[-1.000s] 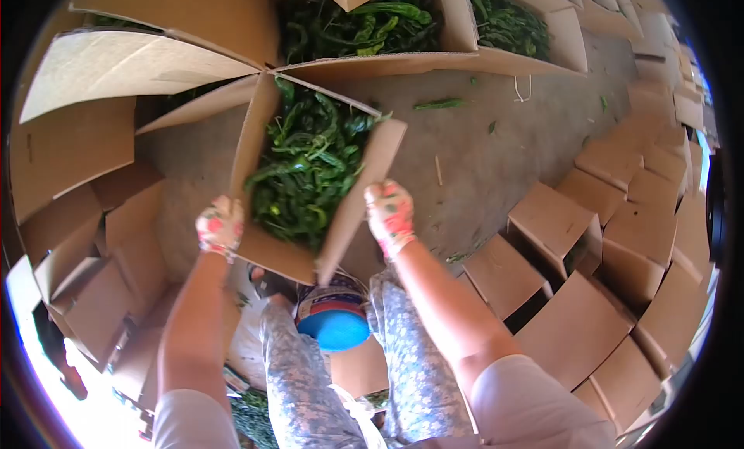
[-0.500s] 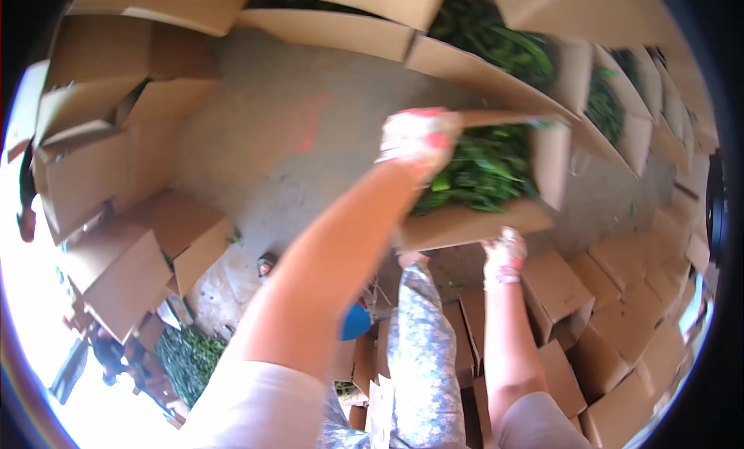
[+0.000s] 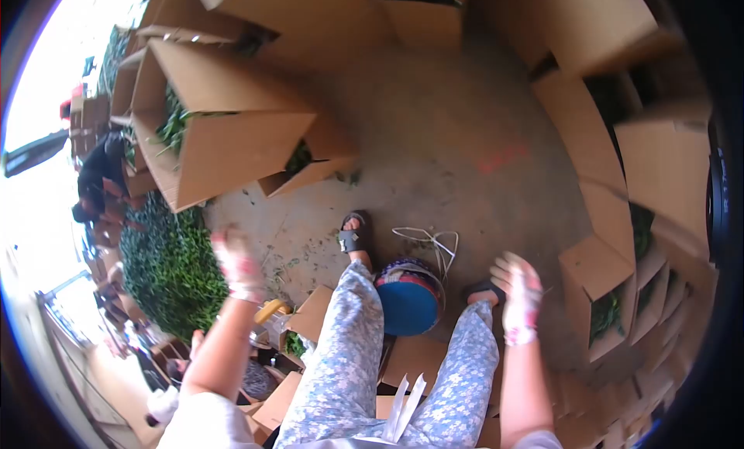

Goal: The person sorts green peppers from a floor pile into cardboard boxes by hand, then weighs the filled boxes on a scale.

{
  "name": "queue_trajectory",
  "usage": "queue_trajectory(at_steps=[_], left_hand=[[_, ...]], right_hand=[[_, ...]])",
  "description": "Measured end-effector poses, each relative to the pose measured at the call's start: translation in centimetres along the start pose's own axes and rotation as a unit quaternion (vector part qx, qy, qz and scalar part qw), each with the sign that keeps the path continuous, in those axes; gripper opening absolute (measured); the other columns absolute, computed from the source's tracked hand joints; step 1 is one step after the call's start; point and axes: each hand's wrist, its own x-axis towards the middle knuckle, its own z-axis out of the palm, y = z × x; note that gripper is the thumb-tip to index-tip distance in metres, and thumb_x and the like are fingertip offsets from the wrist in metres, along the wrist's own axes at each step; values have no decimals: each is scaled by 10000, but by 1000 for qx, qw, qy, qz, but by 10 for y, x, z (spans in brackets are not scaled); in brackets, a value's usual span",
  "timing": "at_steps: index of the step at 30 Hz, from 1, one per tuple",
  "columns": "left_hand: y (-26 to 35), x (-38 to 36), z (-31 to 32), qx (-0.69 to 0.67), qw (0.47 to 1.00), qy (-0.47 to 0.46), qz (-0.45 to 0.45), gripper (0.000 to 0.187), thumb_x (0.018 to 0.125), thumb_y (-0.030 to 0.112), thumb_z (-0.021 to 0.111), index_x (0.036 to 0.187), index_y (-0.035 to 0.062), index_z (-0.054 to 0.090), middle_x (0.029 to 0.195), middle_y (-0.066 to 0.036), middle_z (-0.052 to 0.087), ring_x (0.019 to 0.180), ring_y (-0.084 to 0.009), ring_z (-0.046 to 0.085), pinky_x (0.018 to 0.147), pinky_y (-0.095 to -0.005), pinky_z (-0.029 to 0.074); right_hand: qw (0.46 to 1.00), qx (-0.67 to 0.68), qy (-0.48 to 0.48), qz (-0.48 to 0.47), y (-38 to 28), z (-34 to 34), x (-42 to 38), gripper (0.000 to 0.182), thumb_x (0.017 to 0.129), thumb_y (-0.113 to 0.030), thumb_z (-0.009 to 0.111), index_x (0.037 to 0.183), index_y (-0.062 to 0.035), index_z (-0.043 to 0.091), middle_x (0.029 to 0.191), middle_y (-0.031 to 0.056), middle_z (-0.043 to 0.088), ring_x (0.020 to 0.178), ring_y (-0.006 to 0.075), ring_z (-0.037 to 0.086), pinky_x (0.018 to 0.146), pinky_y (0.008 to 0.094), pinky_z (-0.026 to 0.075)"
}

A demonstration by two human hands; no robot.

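My left hand, in a white glove with red patches, is raised beside a big heap of green leafy stems. It looks open and holds nothing, though motion smears the fingers. My right hand, gloved alike, hangs over the floor on the right with its fingers apart and nothing in them. Between my legs stands a round stool with a blue top. A large open cardboard box with greens inside lies ahead of my left hand.
Cardboard boxes, some with greens, line the right side and the back. A white strap loop lies on the concrete floor amid leaf scraps. A person in dark clothes bends at the far left.
Both hands have let go of the open box of greens they were on. My view has turned left, toward the leafy heap, and my hands are now wide apart.
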Motion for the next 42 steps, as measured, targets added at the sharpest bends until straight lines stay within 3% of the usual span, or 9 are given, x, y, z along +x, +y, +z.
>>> queue_trajectory(at_steps=[3,6,7,11,17,23,32,36,42], left_hand=[[20,132,-77,-267,934,14,-236,556,902,568,470,1172,84,523,1026,-63,594,844,-176,568,716,-320,446],[23,233,-93,-272,896,-162,-310,558,851,573,555,1171,115,543,1004,-43,641,791,-152,625,572,-279,468],[31,247,-89,-227,893,-199,-334,461,846,533,586,1069,130,586,844,-30,648,621,-135,595,454,-237,400],[1,257,-102,-70,942,-242,-220,245,835,327,577,889,91,612,738,-9,601,606,-117,547,504,-254,414],[114,72,-143,-144,948,-217,-184,260,952,186,488,1059,-34,575,953,-17,593,847,-83,530,765,-231,426],[204,-98,-35,-155,930,-280,-182,184,862,124,592,785,-43,603,620,-90,578,528,-173,532,452,-318,384],[245,-285,323,-45,854,-501,-135,364,894,332,499,995,0,608,894,-252,642,860,-387,632,753,-440,488],[222,-348,378,-273,709,-648,-53,463,861,301,572,1215,3,553,1118,-186,617,1038,-280,595,899,-333,452],[114,-129,246,105,939,-158,285,413,703,160,671,1096,63,591,1127,-160,571,1083,-361,500,918,-475,412]], right_hand=[[942,96,-294,-133,-70,231,17,305,911,-77,564,1188,50,554,1183,107,581,968,150,597,843,273,498],[734,-384,-253,-500,-153,425,16,502,865,-438,585,1093,7,623,1066,165,616,960,267,612,843,339,481],[710,-538,-340,-302,-191,469,-1,619,812,-581,538,965,3,672,981,173,648,885,336,620,823,378,485],[384,-732,-223,-516,-179,536,-21,135,749,-145,589,694,-101,705,731,99,681,731,230,668,621,352,512],[673,-511,-312,-435,-187,307,-55,95,739,-212,618,678,-154,662,726,43,633,655,261,605,549,356,485],[511,-650,-44,-561,-242,86,-59,128,607,-126,644,598,-132,517,596,38,480,542,229,532,512,363,425],[396,-881,95,-241,-187,-183,133,145,784,-140,546,730,-111,677,721,122,662,681,279,672,598,399,531],[626,-759,176,-36,-135,-261,175,304,936,-274,414,972,-69,635,971,189,651,928,367,618,811,431,492],[856,-471,104,-187,-39,-172,87,250,937,-176,508,1108,-14,594,1036,132,644,964,239,609,864,341,467]])
